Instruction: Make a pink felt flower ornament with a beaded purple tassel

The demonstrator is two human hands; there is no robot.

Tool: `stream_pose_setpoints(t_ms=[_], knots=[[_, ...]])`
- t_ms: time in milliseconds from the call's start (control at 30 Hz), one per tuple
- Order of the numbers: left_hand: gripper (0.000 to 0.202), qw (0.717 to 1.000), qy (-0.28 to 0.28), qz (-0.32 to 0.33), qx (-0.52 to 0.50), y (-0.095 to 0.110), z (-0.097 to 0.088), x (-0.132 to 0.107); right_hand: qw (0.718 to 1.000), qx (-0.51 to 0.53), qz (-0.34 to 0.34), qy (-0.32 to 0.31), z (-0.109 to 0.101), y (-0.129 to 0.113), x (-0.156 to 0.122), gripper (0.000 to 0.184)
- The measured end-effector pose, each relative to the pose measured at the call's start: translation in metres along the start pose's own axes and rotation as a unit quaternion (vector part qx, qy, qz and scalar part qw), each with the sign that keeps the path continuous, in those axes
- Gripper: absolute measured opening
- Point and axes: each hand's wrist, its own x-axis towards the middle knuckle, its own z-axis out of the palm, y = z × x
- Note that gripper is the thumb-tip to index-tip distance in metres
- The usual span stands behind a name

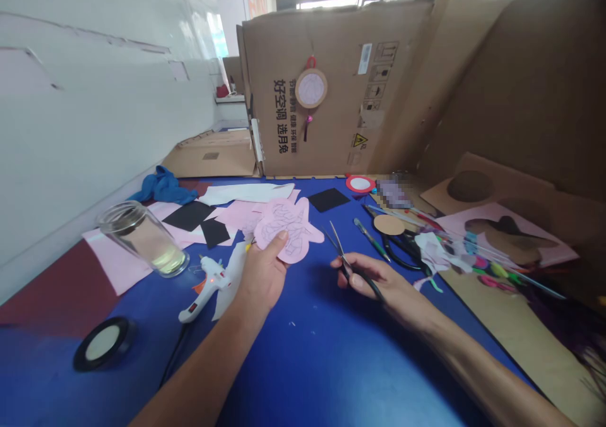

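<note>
Between the thumb and fingers of my left hand (pixel 265 272) is a pink paper cutout (pixel 288 222) with rounded lobes and purple line drawing on its face. My right hand (pixel 374 278) grips a pair of scissors (pixel 341 253) by the dark handles. Their blades are slightly parted and point up and away, just right of the cutout without touching it. A white hot glue gun (pixel 208 288) with a small red light lies left of my left hand. Right of the scissors lies a craft knife (pixel 372 240) with a greenish handle.
A tilted-looking glass jar (pixel 142 237) and a black-rimmed round lid (pixel 101 343) stand at left. Black and pink paper sheets (pixel 189 215) lie behind. Pliers, ribbons and scraps (pixel 433 250) crowd the right. Tall cardboard (pixel 341 98) walls the back, with a round pendant (pixel 311 89) hanging on it.
</note>
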Motion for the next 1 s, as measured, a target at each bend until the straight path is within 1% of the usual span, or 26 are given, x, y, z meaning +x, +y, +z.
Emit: stream_pose_setpoints(t_ms=[100, 300, 600, 867, 1000], knots=[[0.077, 1.0, 0.008, 0.004, 0.003, 0.001, 0.001, -0.001, 1.0, 0.018, 0.001, -0.006, 0.0, 0.002, 0.001, 0.053], [0.077, 1.0, 0.014, 0.005, 0.011, -0.001, 0.003, -0.001, 1.0, 0.015, 0.004, 0.014, 0.003, 0.01, 0.005, 0.055], [0.079, 1.0, 0.009, 0.005, 0.0, -0.002, 0.002, -0.001, 1.0, 0.001, 0.011, 0.026, 0.005, 0.01, 0.006, 0.057], [0.081, 1.0, 0.01, 0.012, -0.007, -0.002, 0.003, 0.0, 1.0, -0.006, 0.02, 0.01, 0.002, 0.013, 0.005, 0.06], [0.079, 1.0, 0.009, 0.017, 0.002, -0.001, 0.001, 0.001, 1.0, -0.007, 0.02, 0.012, 0.002, 0.013, 0.006, 0.061]])
